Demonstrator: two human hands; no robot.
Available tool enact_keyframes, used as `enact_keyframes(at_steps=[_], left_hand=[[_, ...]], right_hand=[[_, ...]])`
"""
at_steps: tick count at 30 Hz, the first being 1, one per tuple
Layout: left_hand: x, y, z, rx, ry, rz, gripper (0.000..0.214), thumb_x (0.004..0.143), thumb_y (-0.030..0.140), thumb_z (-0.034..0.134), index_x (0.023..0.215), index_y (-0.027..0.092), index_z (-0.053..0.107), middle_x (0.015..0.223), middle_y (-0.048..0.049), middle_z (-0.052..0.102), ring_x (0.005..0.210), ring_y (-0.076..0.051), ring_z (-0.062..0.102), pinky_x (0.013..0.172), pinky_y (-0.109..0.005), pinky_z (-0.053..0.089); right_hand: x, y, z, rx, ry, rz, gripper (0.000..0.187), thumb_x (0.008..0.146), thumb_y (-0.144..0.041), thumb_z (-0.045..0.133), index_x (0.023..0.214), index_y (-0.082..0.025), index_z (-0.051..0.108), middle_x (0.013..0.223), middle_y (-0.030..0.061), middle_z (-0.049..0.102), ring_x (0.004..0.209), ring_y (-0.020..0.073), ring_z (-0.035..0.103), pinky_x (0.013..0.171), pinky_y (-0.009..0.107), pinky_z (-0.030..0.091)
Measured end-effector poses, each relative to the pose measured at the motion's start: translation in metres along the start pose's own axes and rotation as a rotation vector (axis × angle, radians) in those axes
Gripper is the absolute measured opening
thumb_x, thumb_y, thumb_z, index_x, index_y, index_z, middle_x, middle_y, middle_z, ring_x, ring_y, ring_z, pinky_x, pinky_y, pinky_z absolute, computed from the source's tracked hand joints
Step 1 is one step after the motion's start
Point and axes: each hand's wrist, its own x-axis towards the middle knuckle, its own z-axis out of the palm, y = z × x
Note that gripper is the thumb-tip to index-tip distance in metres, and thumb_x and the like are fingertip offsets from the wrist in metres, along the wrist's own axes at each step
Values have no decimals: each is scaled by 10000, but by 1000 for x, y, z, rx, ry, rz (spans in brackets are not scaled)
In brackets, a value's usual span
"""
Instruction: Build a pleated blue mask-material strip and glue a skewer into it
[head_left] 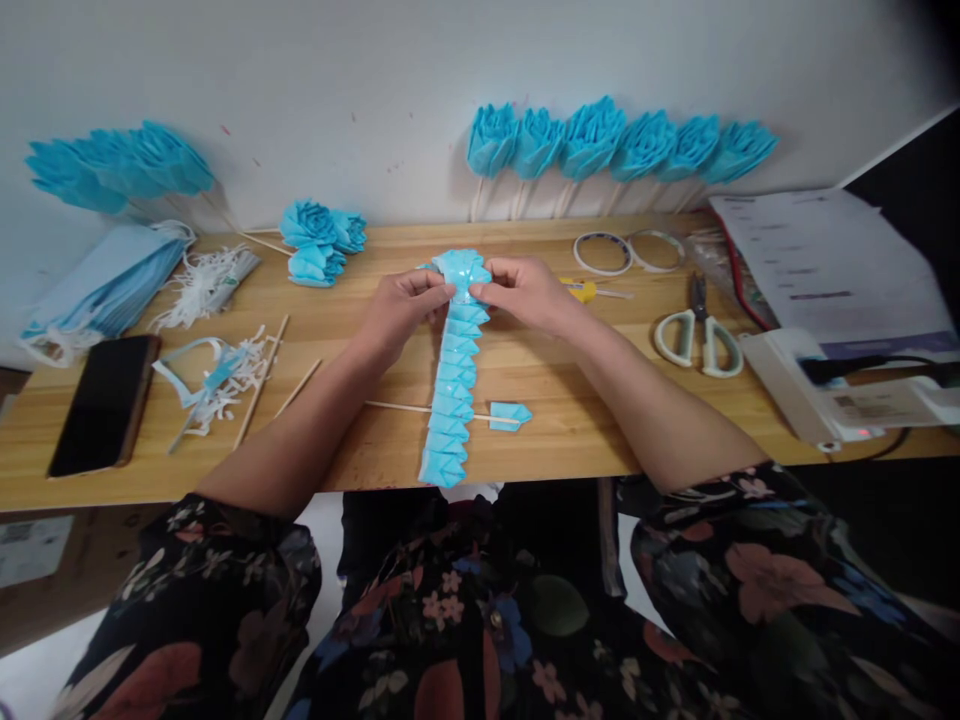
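Observation:
A long strip of folded blue petals (454,385) runs from between my hands down to the table's front edge. My left hand (409,305) pinches the left side of its far end, thumb on top. My right hand (525,290) grips the right side of that same end, its thumb close to the other. Shiny clear tape seems to lie over the petals there. Beneath the strip, crossing it, lies a thin wooden stick (397,406) with a small folded blue piece (510,416) at its right tip. The fingers under the strip are partly hidden.
Finished blue flowers on sticks (592,140) lean on the wall. Left are blue face masks (105,280), white ear loops (206,285), scraps (232,380) and a phone (105,405). Right are tape rolls (602,254), a yellow-handled screwdriver (581,290), scissors (699,330) and a power strip (802,390).

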Motion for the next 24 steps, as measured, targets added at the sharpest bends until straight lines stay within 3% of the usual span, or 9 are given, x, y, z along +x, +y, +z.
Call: enact_keyframes(at_steps=[7,12,15,19,24], left_hand=[[2,-3,-3,-44,-32,-22,315,812,375,861,646,181,676,612,-3,634,544,-101,530,558,-248,425],[4,-2,-7,-98,35,-40,331,846,395,847,664,185,667,618,0,626,545,-100,535,545,-240,435],[5,-1,-8,-164,88,-45,320,839,383,860,687,181,664,629,6,630,556,-92,543,540,-218,430],[5,0,-7,-191,85,-70,329,837,410,870,714,182,666,643,8,641,567,-93,561,543,-214,432],[5,-2,-4,-208,4,-104,419,819,581,846,816,184,712,759,-41,728,642,-134,640,553,-237,460]], right_hand=[[3,2,-2,25,-12,18,207,863,-259,722,704,-200,603,670,-32,569,676,131,514,673,268,427],[1,1,-3,105,-42,1,327,937,-469,707,757,-200,654,776,2,652,765,146,592,715,265,486],[-1,1,-2,76,-50,3,427,932,-574,700,744,-192,663,760,8,651,747,146,579,685,269,461],[0,3,1,20,-20,19,420,858,-529,787,674,-187,626,665,-25,579,667,120,502,645,267,388],[2,7,-1,18,49,4,368,857,-451,774,647,-195,612,643,-24,582,646,121,502,627,265,388]])
